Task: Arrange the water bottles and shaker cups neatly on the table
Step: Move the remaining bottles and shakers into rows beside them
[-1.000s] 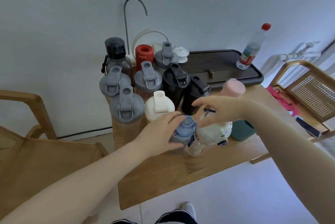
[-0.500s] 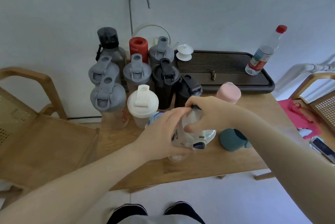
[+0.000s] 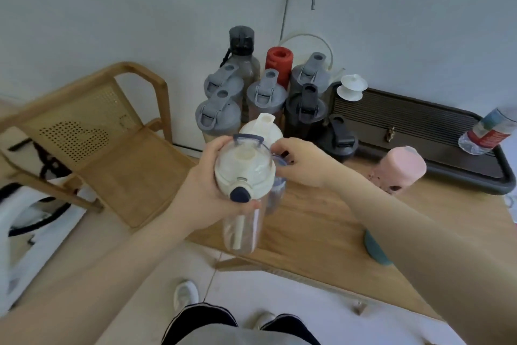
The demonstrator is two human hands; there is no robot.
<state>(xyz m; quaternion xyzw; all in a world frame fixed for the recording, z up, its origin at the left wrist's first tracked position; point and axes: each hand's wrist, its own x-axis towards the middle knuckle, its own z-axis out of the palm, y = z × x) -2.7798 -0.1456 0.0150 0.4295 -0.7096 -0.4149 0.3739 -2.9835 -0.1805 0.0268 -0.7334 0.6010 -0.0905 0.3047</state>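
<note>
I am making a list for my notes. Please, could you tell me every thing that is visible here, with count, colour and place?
Grey-lidded shaker cups: four, back left cluster.
Dark bottle with black cap: one, rear.
Red-capped bottle: one, rear.
Black shakers: two, beside tray.
White-lidded shaker: one, behind hands.
Pink bottle: one, lying on table.
Teal item: one, table front, partly hidden.
Dark slatted tray: one, right rear.
Labelled clear bottle: one, on tray.
Wooden table: one.
Wooden chair: one, left.
Left hand: grip on clear cream-lidded bottle.
Right hand: at its lid.
</note>
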